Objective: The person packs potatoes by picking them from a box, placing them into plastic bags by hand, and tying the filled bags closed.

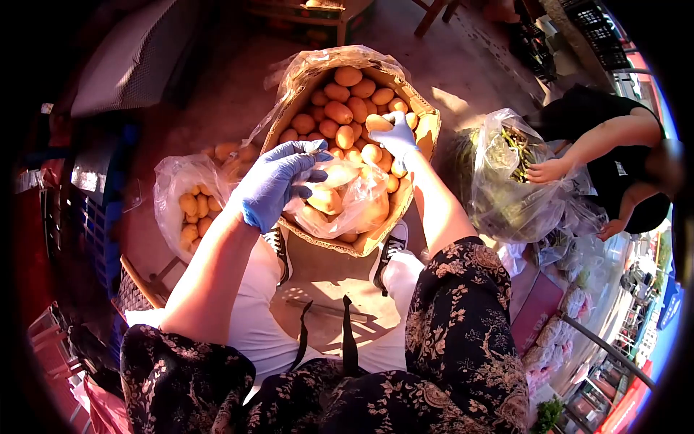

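Note:
A cardboard box [425,134] full of oval, orange-tan potatoes [338,112] stands between my feet, a loose plastic liner over its far edge. My right hand [400,139], in a pale blue glove, grips one potato [378,123] over the box's right side. Over the left side hovers my left hand [280,177], also gloved, its fingers loosely bent and apart with nothing visible in them. Just right of its fingertips, a clear plastic bag [358,199] holding larger potatoes lies on the near part of the heap.
Left of the box sits another clear bag [173,192] of potatoes. On the right, a person's bare hand [548,171] touches a large clear bag [499,206] of green vegetables. My sneakers [390,249] flank the box. Blue crates [97,231] stand at far left.

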The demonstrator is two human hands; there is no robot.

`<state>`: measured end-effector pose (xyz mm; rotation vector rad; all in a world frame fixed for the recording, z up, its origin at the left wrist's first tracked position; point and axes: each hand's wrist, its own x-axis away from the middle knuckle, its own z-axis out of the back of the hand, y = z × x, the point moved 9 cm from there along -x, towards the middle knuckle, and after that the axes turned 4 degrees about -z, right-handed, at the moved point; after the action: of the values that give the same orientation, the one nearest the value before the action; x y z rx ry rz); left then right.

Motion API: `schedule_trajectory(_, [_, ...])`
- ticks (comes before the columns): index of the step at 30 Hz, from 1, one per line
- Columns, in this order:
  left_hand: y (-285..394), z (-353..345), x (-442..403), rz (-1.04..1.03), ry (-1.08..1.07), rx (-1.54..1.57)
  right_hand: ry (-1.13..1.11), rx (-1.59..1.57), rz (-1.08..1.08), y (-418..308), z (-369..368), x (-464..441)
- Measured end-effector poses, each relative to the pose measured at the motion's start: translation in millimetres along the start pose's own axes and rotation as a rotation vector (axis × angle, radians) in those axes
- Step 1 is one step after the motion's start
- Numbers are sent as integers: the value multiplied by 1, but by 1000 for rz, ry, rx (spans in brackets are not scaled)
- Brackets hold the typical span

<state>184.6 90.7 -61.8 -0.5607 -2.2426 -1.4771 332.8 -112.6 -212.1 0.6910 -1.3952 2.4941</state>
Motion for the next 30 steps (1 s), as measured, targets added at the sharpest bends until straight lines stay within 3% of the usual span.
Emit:
schedule_trajectory(4, [-3, -4, -2, -70, -90, -200, -59, -233, 491, -91, 16, 91])
schedule_trajectory(7, [13, -25, 2, -274, -174, -287, 79, 43, 864, -150, 28, 184])
schedule_trajectory(8, [22, -36, 12, -288, -171, -309, 109, 113, 890, -156, 26, 202])
schedule_trajectory(10, [19, -47, 10, -522, -270, -384, 55, 53, 754, -146, 18, 214])
schedule_trajectory(11, [25, -50, 24, -384, -252, -416, 76, 59, 770, -143, 18, 220])
schedule_trajectory(15, [10, -28, 3, -251, -197, -301, 63, 48, 784, -139, 0, 227])
schedule_trajectory(16, [3, -12, -12, -226, -158, -184, 33, -63, 540, -119, 0, 217])
schedule_trajectory(18, [11, 7, -12, -219, -81, 20, -169, -625, 251, -87, -17, 202])
schedule_trajectory(19, [13, 16, -10, -193, -25, 15, -213, -788, 208, -72, -35, 197])
schedule_trajectory(20, [18, 26, -10, -176, 32, 8, -255, -757, 225, -66, -58, 190])
schedule_trajectory(22, [24, 37, -5, -158, 11, 68, -232, -380, 226, -37, -102, 173])
schedule_trajectory(24, [29, 48, 7, -152, 43, -197, -23, 43, 90, 11, -134, 146])
schedule_trajectory(26, [17, 55, 22, -12, 27, -767, -195, -6, 8, 26, -154, 135])
schedule_trajectory(27, [4, 62, 27, 82, 2, -969, -230, 218, 153, 9, -147, 138])
schedule_trajectory(29, [-19, 70, 28, 263, -122, -1293, -350, -26, 134, 12, -134, 134])
schedule_trajectory(30, [-32, 78, 25, 381, -219, -1397, -468, -325, -141, 3, -119, 145])
